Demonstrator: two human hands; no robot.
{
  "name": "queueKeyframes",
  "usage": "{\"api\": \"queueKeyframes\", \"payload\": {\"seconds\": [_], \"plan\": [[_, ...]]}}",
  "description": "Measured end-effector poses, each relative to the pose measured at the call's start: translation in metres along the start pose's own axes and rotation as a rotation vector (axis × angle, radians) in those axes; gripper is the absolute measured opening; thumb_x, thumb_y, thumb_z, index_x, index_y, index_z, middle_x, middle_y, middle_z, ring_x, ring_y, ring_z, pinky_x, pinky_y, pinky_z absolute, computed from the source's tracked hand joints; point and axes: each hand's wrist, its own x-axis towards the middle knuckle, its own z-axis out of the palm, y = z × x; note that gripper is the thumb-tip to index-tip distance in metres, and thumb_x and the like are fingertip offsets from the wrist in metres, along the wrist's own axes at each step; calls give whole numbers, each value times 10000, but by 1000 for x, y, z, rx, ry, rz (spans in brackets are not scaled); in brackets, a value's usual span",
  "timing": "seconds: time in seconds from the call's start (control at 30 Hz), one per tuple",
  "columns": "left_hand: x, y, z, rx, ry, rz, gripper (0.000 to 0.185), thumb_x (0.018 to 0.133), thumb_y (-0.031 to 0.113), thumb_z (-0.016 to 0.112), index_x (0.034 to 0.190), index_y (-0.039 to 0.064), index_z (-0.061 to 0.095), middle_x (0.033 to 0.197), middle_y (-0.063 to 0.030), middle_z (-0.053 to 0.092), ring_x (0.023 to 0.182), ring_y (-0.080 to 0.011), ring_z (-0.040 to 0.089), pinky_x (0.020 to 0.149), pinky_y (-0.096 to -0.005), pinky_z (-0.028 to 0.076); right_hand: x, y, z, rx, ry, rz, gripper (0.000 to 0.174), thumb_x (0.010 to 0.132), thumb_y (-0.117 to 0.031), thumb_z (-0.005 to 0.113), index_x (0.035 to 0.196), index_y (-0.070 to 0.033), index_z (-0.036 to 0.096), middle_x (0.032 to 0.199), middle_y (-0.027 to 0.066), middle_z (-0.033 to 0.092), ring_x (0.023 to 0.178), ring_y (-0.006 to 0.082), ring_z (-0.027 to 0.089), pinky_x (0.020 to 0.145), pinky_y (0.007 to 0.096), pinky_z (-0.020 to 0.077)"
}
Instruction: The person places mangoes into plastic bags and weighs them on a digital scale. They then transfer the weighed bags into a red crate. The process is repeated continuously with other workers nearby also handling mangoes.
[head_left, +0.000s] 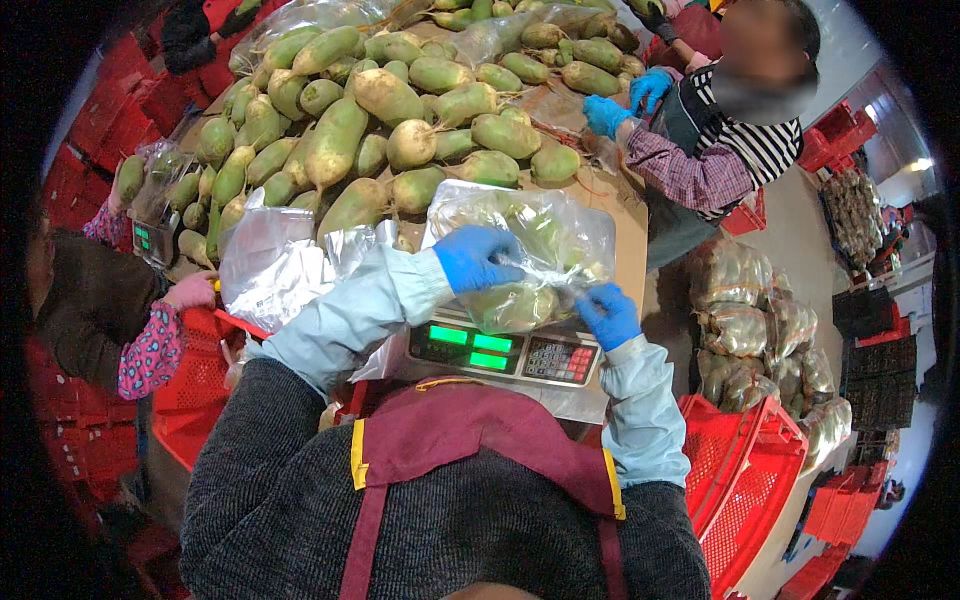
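A clear plastic bag with green radishes in it lies on a digital scale whose green display is lit. My left hand, in a blue glove, grips the bag's film at its upper left side. With my right hand, gloved in blue too, I pinch the gathered plastic at the lower right of the bag. Beyond the scale rises a large heap of green radishes. To the left of my left forearm lies a stack of clear plastic bags.
A co-worker's blue-gloved hands are at the table's right side; another person's pink-gloved hand is at left. Red plastic crates stand at lower right, with filled bags piled behind them. Another red crate is at left.
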Motion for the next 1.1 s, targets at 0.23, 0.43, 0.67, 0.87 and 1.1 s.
{"api": "queueKeyframes", "payload": {"seconds": [0.23,0.43,0.67,0.87,1.1], "plan": [[8,-23,5,-1494,105,-154,137,819,89,530,803,-38,577,743,-94,588,665,-160,561,647,-282,476,15,35,2,1323,389,617,200,704,-27,541,532,-77,452,447,-1,373,470,135,413,587,286,448],[-6,5,-1,-1404,-102,-8,215,837,153,515,980,6,577,910,-101,598,914,-213,554,860,-329,408,5,-11,-2,1396,7,83,218,811,-231,546,720,-32,548,931,131,585,819,240,560,869,427,402],[16,43,9,-530,-153,354,296,846,217,528,1073,27,526,926,-118,574,855,-211,564,747,-296,449,28,-59,7,552,-140,24,376,847,-252,510,1071,50,528,1042,180,573,802,255,613,759,340,470],[50,-19,-30,-2069,-60,-213,344,823,253,531,1009,-36,547,989,-217,559,909,-390,531,781,-459,468,-13,-35,21,-273,-163,-128,144,714,-108,659,808,-42,573,735,56,547,693,179,506,623,277,410],[71,-3,-31,-2029,185,-473,320,809,286,556,928,-11,574,947,-192,550,923,-390,513,791,-501,450,-38,-57,46,-553,-151,-573,243,565,-189,688,685,-47,532,766,99,527,805,317,477,705,403,385]]}}
